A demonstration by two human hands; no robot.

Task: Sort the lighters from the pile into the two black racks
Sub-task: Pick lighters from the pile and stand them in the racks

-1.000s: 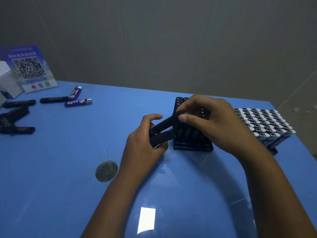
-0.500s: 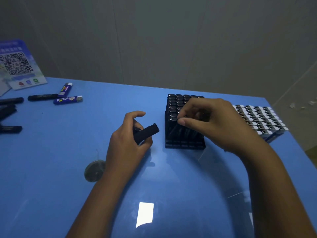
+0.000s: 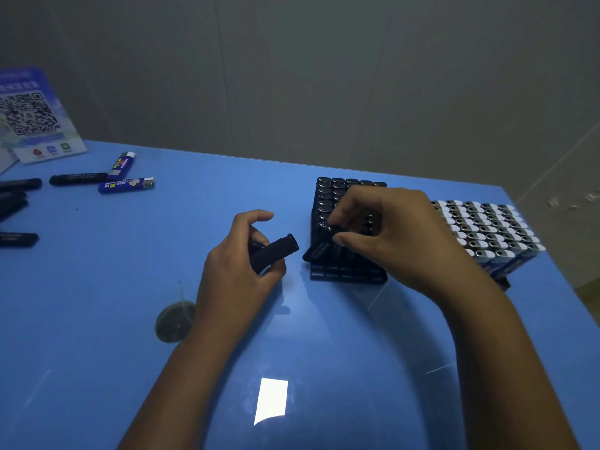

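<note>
A: Why is the black lighter (image 3: 319,246) leaning off the black rack (image 3: 347,274)?
B: The right hand (image 3: 396,241) pinches its top between thumb and fingertips, probably steering it into a slot.
A: And the left hand (image 3: 240,271)?
B: Curled round a spare black lighter (image 3: 274,253), just left of those fingers, kept ready.

Blue table (image 3: 97,319) under me, QR-code sign (image 3: 34,125) leaning in the upper left of the frame, round grey disc (image 3: 175,323) lower left of centre, grey wall (image 3: 324,76) behind.
</note>
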